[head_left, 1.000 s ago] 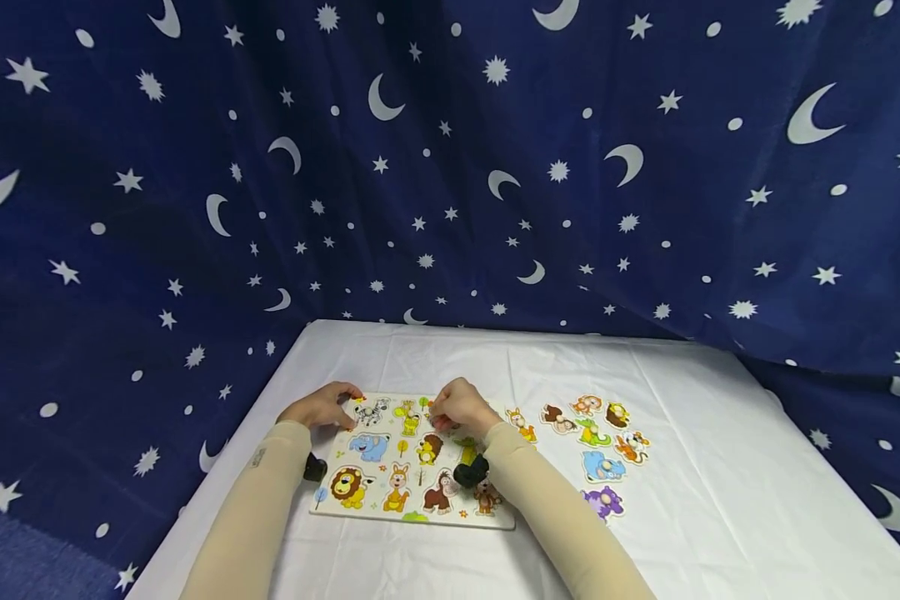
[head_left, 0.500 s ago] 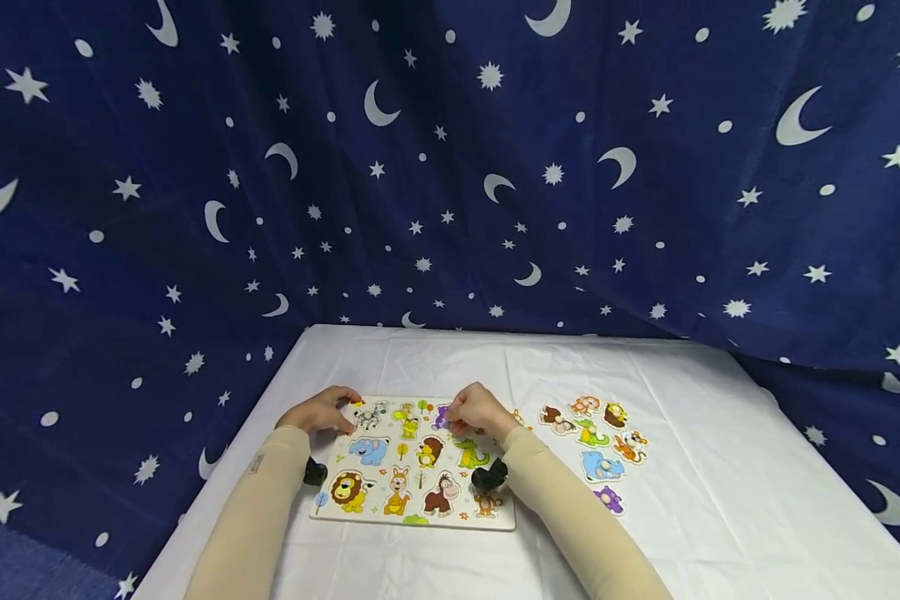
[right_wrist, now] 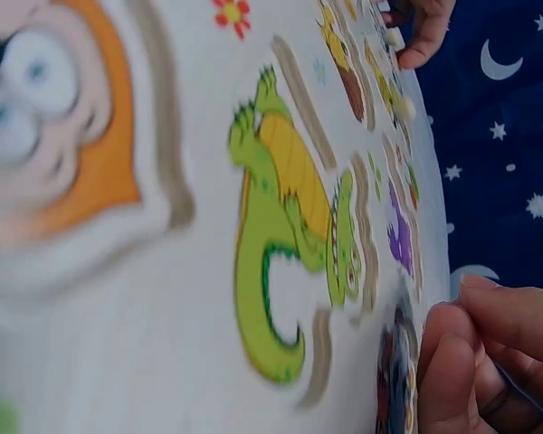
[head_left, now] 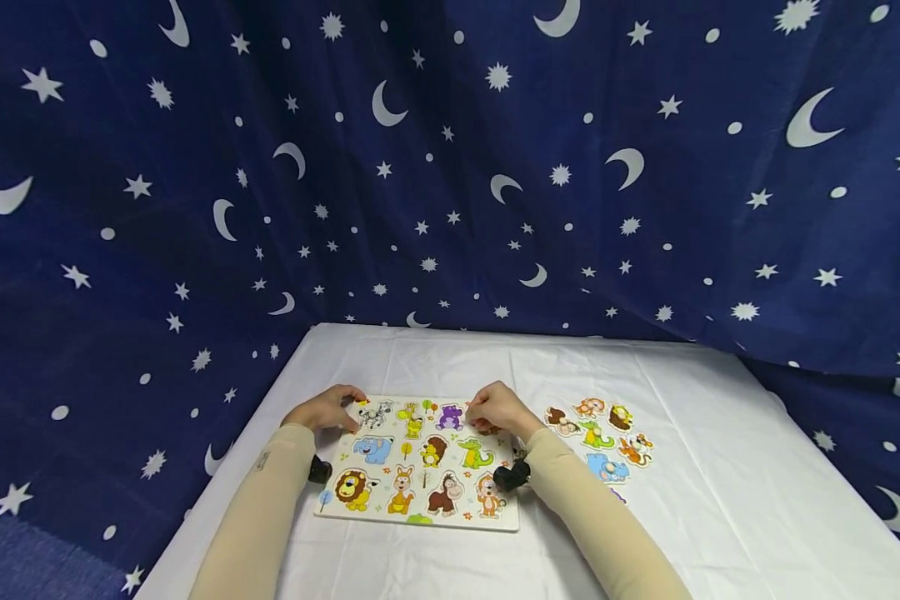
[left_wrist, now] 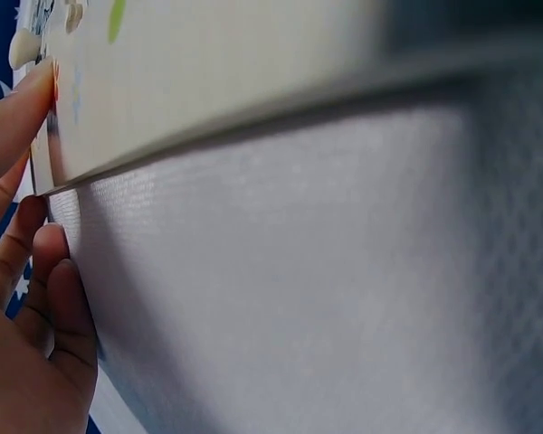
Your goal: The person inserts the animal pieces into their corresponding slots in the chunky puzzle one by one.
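1. At the far left, the left hand (head_left: 321, 409) grips the upper left corner of the puzzle board (head_left: 378, 513), its digits bent about the edge; the left wrist view shows one on the board's face and others curled beside the rim.
2. The puzzle board lies flat on the white-covered counter (head_left: 757, 500). Down its left side come the zebra (head_left: 376, 414), blue elephant (head_left: 373, 450) and lion (head_left: 353, 489).
3. Next stand the kangaroo (head_left: 401, 490) and giraffe (head_left: 411, 421), then the hedgehog (head_left: 434, 451), gorilla (head_left: 445, 493) and purple animal (head_left: 450, 417).
4. Farther right are the green crocodile (head_left: 477, 452) and orange monkey (head_left: 489, 496).
5. The right hand (head_left: 497, 407) is at the board's upper right corner, fingertips (right_wrist: 489, 294) together; whether they pinch anything cannot be told, the spot being partly hidden and blurred.
6. Right of the board, loose pieces lie grouped on the counter: gorilla piece (head_left: 562, 422), monkey piece (head_left: 591, 407), crocodile piece (head_left: 596, 435), elephant piece (head_left: 607, 468), hedgehog piece (head_left: 621, 417) and tiger piece (head_left: 635, 451).
7. Behind everything hangs a dark blue curtain (head_left: 450, 192) with moons and stars.
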A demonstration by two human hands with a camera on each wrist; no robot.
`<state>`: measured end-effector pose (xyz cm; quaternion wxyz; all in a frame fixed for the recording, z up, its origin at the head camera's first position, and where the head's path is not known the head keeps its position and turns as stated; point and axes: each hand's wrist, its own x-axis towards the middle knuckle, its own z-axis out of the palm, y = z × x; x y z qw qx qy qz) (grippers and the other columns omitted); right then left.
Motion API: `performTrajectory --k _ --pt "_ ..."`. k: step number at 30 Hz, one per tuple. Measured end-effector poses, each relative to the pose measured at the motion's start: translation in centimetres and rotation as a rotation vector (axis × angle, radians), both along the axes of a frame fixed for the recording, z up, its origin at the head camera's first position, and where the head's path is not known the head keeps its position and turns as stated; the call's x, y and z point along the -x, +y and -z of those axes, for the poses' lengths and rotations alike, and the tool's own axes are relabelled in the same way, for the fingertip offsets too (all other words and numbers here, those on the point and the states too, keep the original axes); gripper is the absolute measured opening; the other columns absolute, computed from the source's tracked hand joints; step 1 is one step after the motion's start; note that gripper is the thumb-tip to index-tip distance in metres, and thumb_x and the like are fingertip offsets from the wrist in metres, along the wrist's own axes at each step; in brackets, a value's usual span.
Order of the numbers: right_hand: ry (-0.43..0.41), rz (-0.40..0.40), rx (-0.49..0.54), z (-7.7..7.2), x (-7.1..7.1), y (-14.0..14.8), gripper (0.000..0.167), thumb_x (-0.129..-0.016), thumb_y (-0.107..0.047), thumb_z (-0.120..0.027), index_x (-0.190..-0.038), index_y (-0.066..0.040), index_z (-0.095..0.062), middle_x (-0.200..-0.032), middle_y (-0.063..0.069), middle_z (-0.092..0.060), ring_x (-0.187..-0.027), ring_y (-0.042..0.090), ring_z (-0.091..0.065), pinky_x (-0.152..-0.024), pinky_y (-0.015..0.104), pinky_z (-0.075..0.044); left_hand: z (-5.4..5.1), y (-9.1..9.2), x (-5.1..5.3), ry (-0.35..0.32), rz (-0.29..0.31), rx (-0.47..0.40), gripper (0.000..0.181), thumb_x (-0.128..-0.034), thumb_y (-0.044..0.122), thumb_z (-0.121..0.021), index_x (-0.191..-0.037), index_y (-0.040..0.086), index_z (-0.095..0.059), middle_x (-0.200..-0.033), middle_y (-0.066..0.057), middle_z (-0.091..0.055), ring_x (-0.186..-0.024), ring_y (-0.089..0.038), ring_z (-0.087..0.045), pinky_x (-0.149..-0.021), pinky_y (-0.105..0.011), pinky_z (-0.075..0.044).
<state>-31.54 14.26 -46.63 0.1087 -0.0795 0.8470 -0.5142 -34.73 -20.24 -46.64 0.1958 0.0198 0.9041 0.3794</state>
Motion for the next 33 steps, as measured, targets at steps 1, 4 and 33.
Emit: performTrajectory --k 1,4,33 --pt "-0.005 0.002 0.003 0.0 0.0 0.3 0.01 -0.088 0.0 -0.068 -0.082 0.007 -0.072 -0.065 0.009 -0.069 -0.053 0.012 -0.06 -0.053 0.027 -0.053 0.0 0.0 0.0 0.0 -0.001 0.0 0.055 -0.0745 0.001 -0.083 -0.124 0.01 -0.061 -0.154 -0.021 -0.039 -0.129 -0.035 -0.039 -0.116 -0.057 -0.028" --pt "0.002 0.001 0.007 -0.1 0.0 1.2 0.01 -0.089 0.002 -0.067 -0.083 0.009 -0.071 -0.067 0.012 -0.069 -0.054 0.013 -0.06 -0.053 0.029 -0.052 0.1 0.1 0.1 0.0 -0.003 0.001 0.055 -0.0748 0.001 -0.083 -0.125 0.01 -0.06 -0.154 -0.021 -0.038 -0.13 -0.035 -0.039 -0.117 -0.057 -0.028" --pt "-0.024 -0.085 -0.131 -0.8 -1.7 7.1 0.008 -0.086 0.003 -0.069 -0.08 0.007 -0.071 -0.063 0.007 -0.067 -0.054 0.012 -0.055 -0.055 0.027 -0.048 0.0 0.1 -0.1 0.032 0.037 0.022 0.053 -0.0773 0.003 -0.081 -0.125 0.009 -0.059 -0.154 -0.023 -0.039 -0.139 -0.038 -0.036 -0.119 -0.057 -0.024"
